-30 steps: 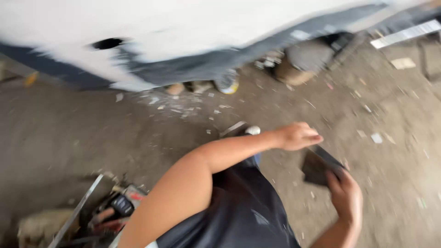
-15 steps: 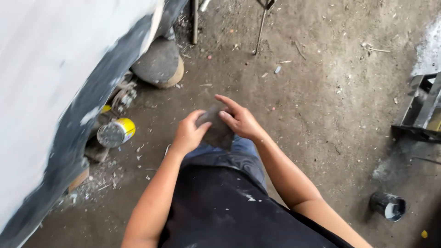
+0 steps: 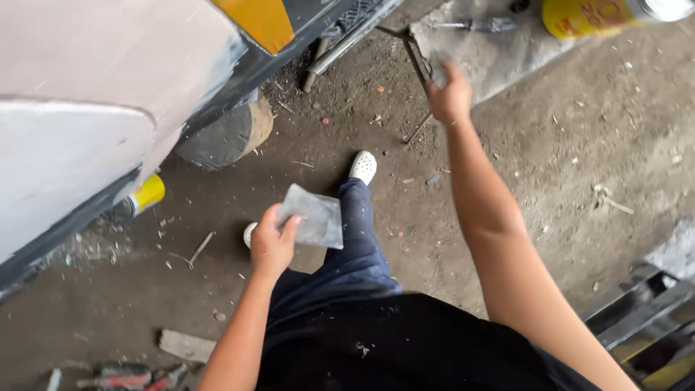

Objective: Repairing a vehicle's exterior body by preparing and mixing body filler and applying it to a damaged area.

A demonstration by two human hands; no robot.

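My left hand [image 3: 272,245] grips a grey, crumpled abrasive sheet [image 3: 316,218] by its left edge, above my blue-trousered leg. My right hand [image 3: 449,92] is stretched far forward with its fingers curled at the near corner of a grey, dusty board [image 3: 499,54]. Whether it holds anything there is not visible. A screwdriver-like tool [image 3: 478,25] lies on that board. My white shoe [image 3: 363,166] points ahead on the dirt floor.
A vehicle body panel [image 3: 87,94] in pale primer with a dark lower edge and an orange patch fills the left. A round block [image 3: 226,135] and a yellow can [image 3: 148,194] lie under it. Another yellow can [image 3: 588,16] is top right, tools [image 3: 130,376] bottom left, a metal frame [image 3: 644,318] bottom right.
Half a second ago both hands held the grey sheet. Now only the left hand has it, and the right arm has reached forward to the grey board. The view has swung.
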